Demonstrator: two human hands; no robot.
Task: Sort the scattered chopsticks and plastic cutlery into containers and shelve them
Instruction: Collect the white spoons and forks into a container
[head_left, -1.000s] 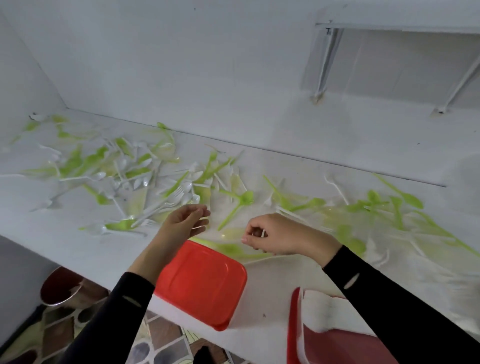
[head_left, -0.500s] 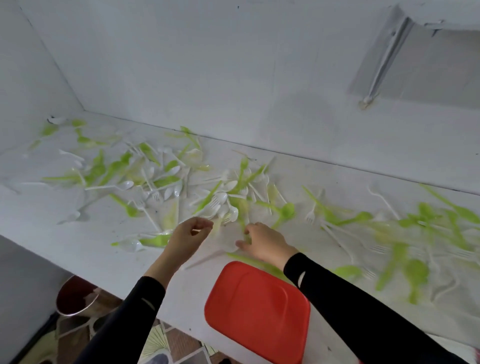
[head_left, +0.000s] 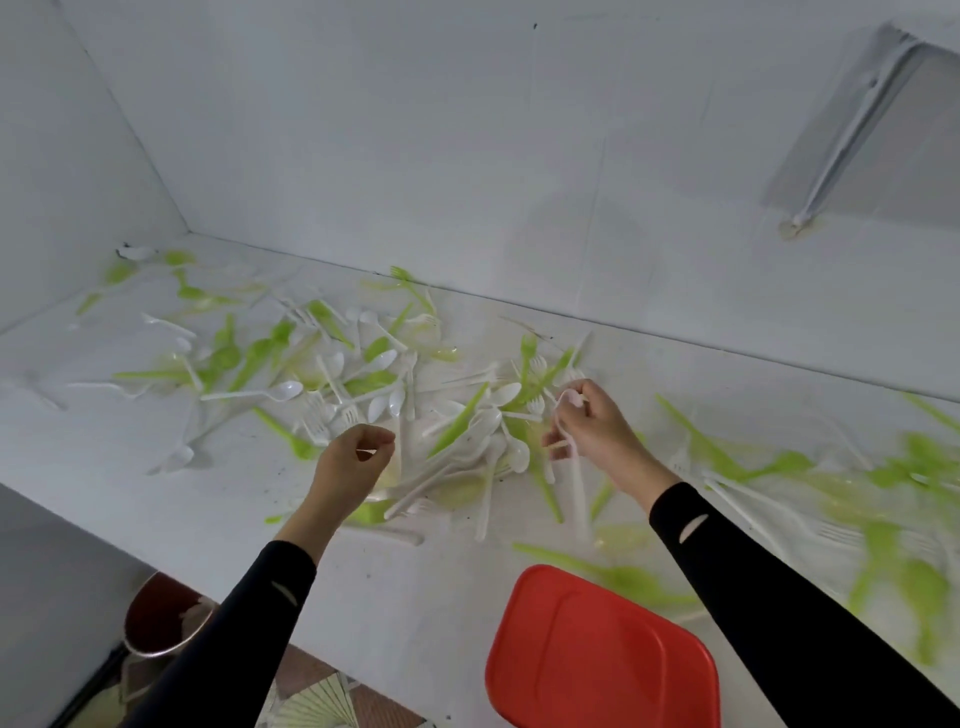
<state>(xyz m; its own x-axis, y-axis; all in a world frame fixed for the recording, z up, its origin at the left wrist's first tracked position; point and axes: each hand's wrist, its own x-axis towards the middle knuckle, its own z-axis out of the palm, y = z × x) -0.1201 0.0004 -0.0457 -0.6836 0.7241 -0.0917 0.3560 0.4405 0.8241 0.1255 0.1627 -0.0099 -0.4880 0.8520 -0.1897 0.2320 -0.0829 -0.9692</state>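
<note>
Green and white plastic cutlery (head_left: 395, 395) lies scattered over a white counter (head_left: 156, 499): spoons, forks and knives, thickest in the middle. My right hand (head_left: 592, 431) pinches a white plastic spoon (head_left: 574, 467) by its upper end, lifted above the pile, the handle hanging down. My left hand (head_left: 353, 462) hovers over the pile with fingers curled, pinching a thin pale stick (head_left: 367, 451) whose kind I cannot make out. A red lid or container (head_left: 597, 654) lies flat at the counter's front edge, below my right arm.
White walls close the counter at the back and left. A shelf bracket (head_left: 852, 135) is fixed to the wall at top right. Below the counter's front edge at lower left stands a dark red bucket (head_left: 161, 618) on a patterned floor.
The view has shifted left. My right hand rose from the pile, lifting a white spoon. My left hand stayed over the pile with its thin stick.
</note>
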